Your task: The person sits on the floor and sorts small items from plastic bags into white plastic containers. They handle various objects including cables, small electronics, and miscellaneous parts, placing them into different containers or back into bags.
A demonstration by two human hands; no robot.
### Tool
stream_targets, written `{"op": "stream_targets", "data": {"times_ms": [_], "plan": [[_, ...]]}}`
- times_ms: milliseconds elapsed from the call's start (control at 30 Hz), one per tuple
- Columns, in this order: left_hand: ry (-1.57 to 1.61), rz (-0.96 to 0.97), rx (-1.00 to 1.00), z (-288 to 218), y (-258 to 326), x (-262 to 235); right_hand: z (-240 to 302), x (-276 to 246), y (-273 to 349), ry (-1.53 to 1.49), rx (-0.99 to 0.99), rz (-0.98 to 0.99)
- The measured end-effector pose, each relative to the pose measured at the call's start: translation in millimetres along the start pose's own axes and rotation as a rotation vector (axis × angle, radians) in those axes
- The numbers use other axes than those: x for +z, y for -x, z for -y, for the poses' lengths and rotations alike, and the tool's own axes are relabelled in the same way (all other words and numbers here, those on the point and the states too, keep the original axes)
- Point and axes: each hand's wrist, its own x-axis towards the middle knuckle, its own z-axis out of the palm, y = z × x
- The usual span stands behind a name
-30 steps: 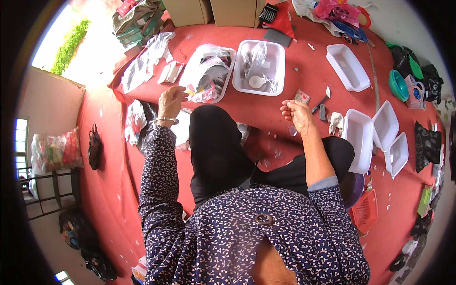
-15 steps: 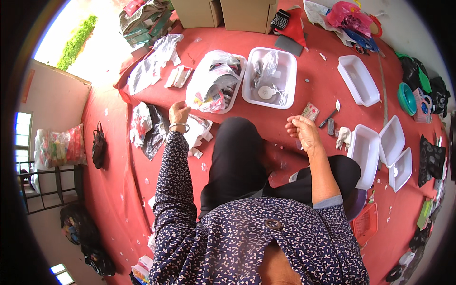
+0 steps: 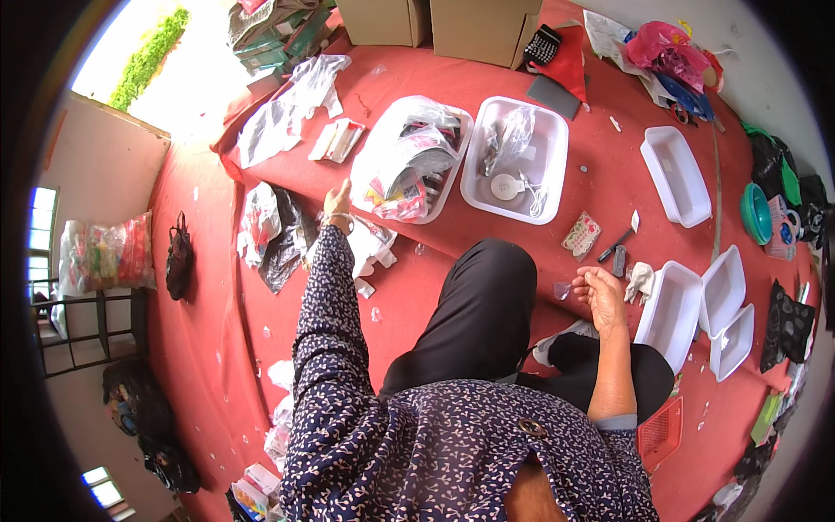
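Note:
My left hand (image 3: 337, 204) is beside the left edge of a white plastic bin (image 3: 461, 165) heaped with clear-bagged items (image 3: 417, 157). Its fingers point away from me and nothing shows in them. A bangle circles that wrist. My right hand (image 3: 600, 294) hovers above my bent right leg, palm partly up, fingers loosely curled and apart with nothing visible in them. Close to it are a small clear plastic scrap (image 3: 562, 290), a crumpled white cloth (image 3: 640, 280), a dark grey block (image 3: 619, 261), a black marker-like stick (image 3: 616, 245) and a patterned packet (image 3: 581, 236).
A second white bin (image 3: 561, 174) holds a clear bag, a round white disc and a coiled white cord. Several white trays (image 3: 677, 178) lie to the right. Cardboard boxes (image 3: 483, 35) stand at the back. Plastic bags (image 3: 287, 244) lie on the red floor covering (image 3: 204, 348).
My right hand has dropped nearer to my right leg and drawn back from the bins. My left hand remains by the filled bin, its fingers straighter. The whole view has shifted.

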Motion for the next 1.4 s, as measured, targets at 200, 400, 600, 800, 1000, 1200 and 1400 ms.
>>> {"op": "stream_targets", "data": {"times_ms": [200,400,600,800,1000,1200,1400], "plan": [[-0.793,0.167,0.277,-42,7,10,-4,0,-6,-0.009,0.027,-0.002],[-0.946,0.158,0.468,-48,-4,34,-2,6,-14,0.014,0.018,0.010],[-1.196,0.064,0.511,-40,-40,21,0,15,-14,0.048,0.007,0.050],[-0.779,-0.565,0.639,-52,-80,-5,-2,14,-17,0.074,-0.007,0.065],[-0.291,0.210,1.157,-151,111,77,14,38,-14,-0.113,0.015,0.194],[-0.776,0.764,1.456,-131,311,200,28,49,-10,-0.837,-0.082,0.591],[-0.712,0.880,1.662,-107,332,197,11,-2,-41,-0.707,-0.066,0.169]]}}
